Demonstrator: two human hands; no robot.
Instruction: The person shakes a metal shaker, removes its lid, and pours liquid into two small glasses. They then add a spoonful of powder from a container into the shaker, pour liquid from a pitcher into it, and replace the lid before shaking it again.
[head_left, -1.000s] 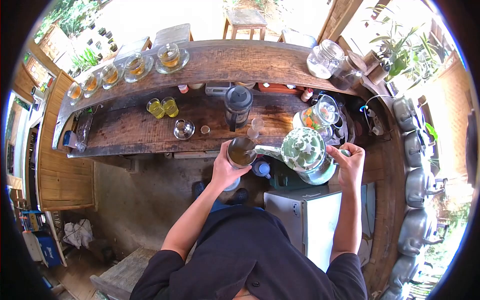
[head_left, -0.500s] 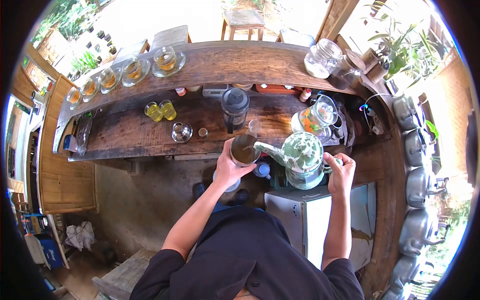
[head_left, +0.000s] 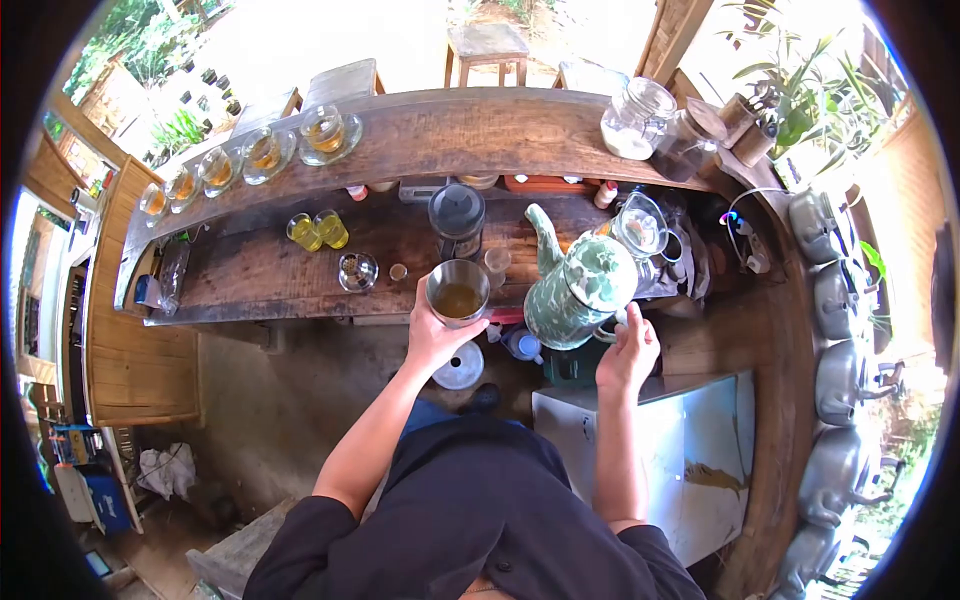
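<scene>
My left hand [head_left: 436,335] is wrapped round a metal cup [head_left: 458,290] with brownish liquid inside, held above the front edge of the wooden counter. To its right, my right hand [head_left: 626,350] grips the handle of a green and white mottled kettle [head_left: 580,290]. The kettle is upright, and its spout points up and away from the cup. Beyond the cup stands a French press [head_left: 457,215] with a dark lid, and a small clear glass [head_left: 497,262] is beside it.
Several glasses of amber drink on saucers [head_left: 325,132] line the raised counter's left. Two yellow-green glasses [head_left: 331,230] and a round metal strainer [head_left: 357,271] sit lower. A glass pitcher [head_left: 640,228] is behind the kettle; jars [head_left: 637,118] stand back right; metal kettles [head_left: 838,375] hang right.
The kettle has tipped back upright and its spout has left the cup, where a stream of liquid was running. Both hands have shifted left, the cup still in the left one.
</scene>
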